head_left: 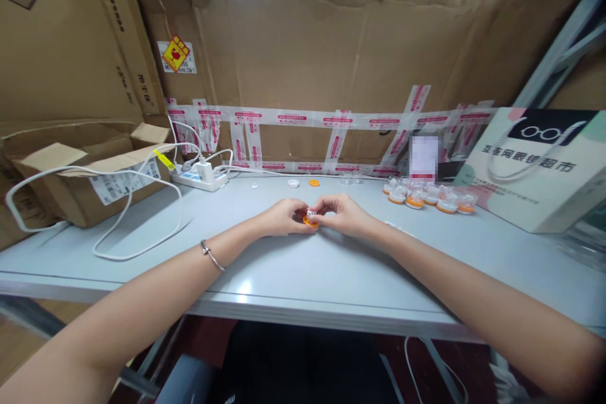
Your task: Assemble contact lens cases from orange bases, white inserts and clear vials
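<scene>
My left hand [284,218] and my right hand [341,214] meet over the middle of the table. Between their fingertips is a small round orange plastic piece [310,222]. My left fingers curl round its left side. A small white patterned plastic part [311,214] sits on top of it, pinched by my right thumb and forefinger. Just beyond my hands lie an orange disc [314,183], a white ring-shaped disc [293,184] and a tiny white piece [254,186]. My fingers partly hide the held parts.
Several clear-topped orange-and-white round pieces [428,199] cluster at the right, beside a paper bag [530,170]. Clear pieces [351,178] lie at the back. A power strip [199,178], looping white cable [137,257] and open cardboard box [89,196] occupy the left. Tall cardboard [303,44] backs the table.
</scene>
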### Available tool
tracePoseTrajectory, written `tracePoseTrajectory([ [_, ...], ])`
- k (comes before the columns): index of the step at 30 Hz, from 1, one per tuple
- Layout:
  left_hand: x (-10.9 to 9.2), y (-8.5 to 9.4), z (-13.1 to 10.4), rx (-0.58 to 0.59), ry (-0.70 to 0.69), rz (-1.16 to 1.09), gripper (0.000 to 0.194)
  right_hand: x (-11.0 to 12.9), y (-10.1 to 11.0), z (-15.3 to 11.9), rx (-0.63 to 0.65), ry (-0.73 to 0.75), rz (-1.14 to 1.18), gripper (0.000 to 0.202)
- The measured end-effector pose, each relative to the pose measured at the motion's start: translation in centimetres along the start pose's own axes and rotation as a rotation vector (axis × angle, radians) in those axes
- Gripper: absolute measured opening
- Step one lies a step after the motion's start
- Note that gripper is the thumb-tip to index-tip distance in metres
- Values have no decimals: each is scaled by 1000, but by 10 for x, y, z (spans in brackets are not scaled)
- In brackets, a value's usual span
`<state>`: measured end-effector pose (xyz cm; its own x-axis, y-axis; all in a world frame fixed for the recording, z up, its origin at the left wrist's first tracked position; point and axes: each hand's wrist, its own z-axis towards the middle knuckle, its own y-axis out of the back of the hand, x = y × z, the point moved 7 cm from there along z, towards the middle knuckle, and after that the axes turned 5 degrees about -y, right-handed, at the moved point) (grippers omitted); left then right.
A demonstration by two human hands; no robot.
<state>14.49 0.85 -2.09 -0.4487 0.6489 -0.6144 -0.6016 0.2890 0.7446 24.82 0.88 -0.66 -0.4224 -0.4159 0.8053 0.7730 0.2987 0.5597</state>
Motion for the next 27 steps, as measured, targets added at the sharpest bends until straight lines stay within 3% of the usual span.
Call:
tracePoseTrajectory([
  [7, -1, -1, 1, 21, 10, -26, 30, 2, 0, -3, -49, 34, -27, 16],
  [17, -6, 6, -4, 187, -10, -91, 32, -5, 2, -4, 19, -28, 94, 24],
  [27, 3, 7, -1, 166, 11, -90, 31, -10, 2, -2, 55, -72, 182, 27],
])
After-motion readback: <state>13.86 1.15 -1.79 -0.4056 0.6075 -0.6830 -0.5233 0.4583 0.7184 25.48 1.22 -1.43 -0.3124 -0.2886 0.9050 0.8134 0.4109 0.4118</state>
